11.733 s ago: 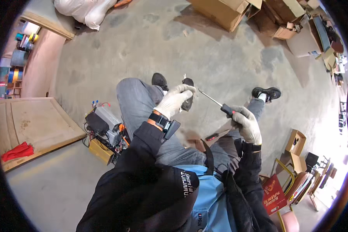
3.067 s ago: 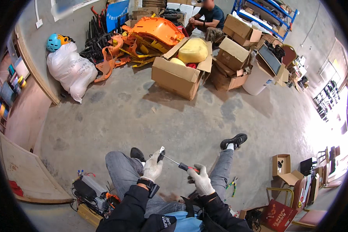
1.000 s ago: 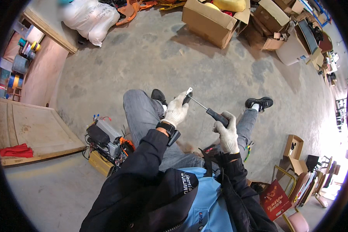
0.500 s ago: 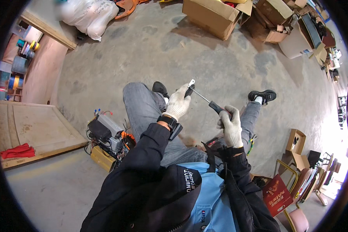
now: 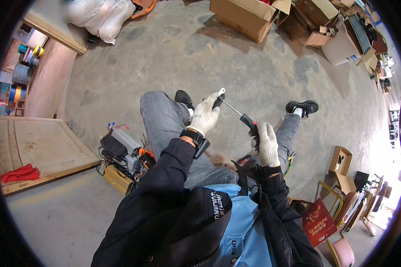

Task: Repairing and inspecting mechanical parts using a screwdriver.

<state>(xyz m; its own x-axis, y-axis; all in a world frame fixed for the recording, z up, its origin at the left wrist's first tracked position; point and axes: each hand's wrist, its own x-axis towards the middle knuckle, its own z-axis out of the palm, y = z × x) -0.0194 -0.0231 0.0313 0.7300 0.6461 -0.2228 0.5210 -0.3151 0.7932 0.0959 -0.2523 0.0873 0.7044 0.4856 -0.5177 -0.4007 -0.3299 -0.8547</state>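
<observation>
Gripping a screwdriver [image 5: 241,116] handle in right hand [image 5: 266,143] fingers, left hand [image 5: 204,116] fingers pinching a small part [image 5: 218,99].

Open concrete floor [image 5: 173,53] stretches ahead of the seated person's shoes, with nothing standing between the feet and the cardboard boxes [image 5: 245,15] and white sack [image 5: 98,18] at the far edge. The left hand [image 5: 204,118] and right hand [image 5: 266,144], joined by a screwdriver [image 5: 238,115], work above the knees with free air on all sides. To the left, a tangle of electrical boxes [image 5: 120,153] crowds the thigh, a wooden panel [image 5: 40,147] beyond. Chairs [image 5: 343,213] and cartons hem the right.
</observation>
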